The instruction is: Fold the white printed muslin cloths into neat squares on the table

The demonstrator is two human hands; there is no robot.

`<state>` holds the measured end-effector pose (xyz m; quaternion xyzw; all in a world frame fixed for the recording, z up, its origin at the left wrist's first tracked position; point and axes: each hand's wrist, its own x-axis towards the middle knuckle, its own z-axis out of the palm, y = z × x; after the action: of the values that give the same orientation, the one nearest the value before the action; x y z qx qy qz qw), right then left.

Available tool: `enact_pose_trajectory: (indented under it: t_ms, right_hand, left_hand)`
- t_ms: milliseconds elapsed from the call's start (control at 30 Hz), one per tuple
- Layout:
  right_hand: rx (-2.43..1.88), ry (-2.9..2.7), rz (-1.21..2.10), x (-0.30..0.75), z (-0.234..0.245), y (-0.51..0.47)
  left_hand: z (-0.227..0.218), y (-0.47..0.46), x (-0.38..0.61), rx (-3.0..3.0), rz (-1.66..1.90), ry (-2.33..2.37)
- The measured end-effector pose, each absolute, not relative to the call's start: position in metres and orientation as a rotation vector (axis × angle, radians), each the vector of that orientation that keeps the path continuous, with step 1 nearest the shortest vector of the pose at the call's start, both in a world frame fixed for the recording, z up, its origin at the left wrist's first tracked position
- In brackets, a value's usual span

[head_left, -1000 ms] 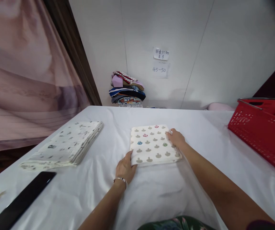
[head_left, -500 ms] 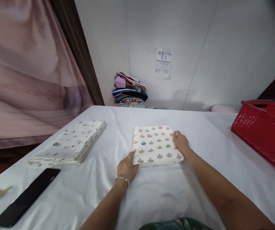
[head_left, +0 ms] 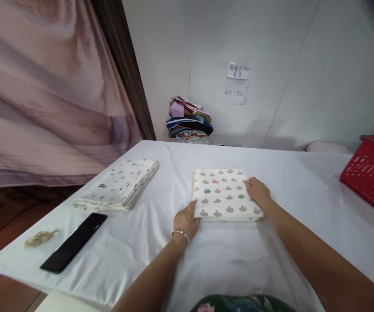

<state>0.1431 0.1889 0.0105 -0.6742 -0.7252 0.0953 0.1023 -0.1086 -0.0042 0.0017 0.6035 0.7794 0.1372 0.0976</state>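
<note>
A folded cream cloth (head_left: 224,193) with small mushroom prints lies flat on the white-covered table (head_left: 213,260). My left hand (head_left: 185,219) grips its near left corner, thumb on top and fingers curled at the edge. My right hand (head_left: 257,191) rests on its right edge with fingers bent over the cloth. A thin bracelet circles my left wrist.
A stack of folded printed cloths (head_left: 121,183) lies at the left. A black flat object (head_left: 73,241) and a bit of beige string (head_left: 39,237) lie near the left front edge. A red basket (head_left: 371,172) stands at the right. Folded fabrics (head_left: 189,121) are piled by the wall.
The view has swung left, so everything sits further right in frame. My right hand has slid a little down the cloth's right edge. The cloth has not moved on the table.
</note>
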Motion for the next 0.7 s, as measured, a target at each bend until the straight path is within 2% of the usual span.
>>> enact_pose_trajectory:
  t_ms: [300,467,600,700]
  right_hand:
    - [-2.055,-2.125,0.318,0.146,0.003,0.190]
    - [-2.062,-2.134,0.316,0.145,0.002,0.193]
    - [-2.057,-2.129,0.324,0.144,0.001,0.194]
    - [-2.039,-2.124,0.318,0.144,0.000,0.192]
  left_hand:
    - [0.010,-0.011,-0.114,1.681,0.450,2.206]
    - [0.043,-0.009,-0.126,1.658,0.470,2.001]
    - [0.070,0.023,-0.096,1.873,0.435,2.014]
    - [0.067,0.061,-0.045,2.156,0.332,1.880]
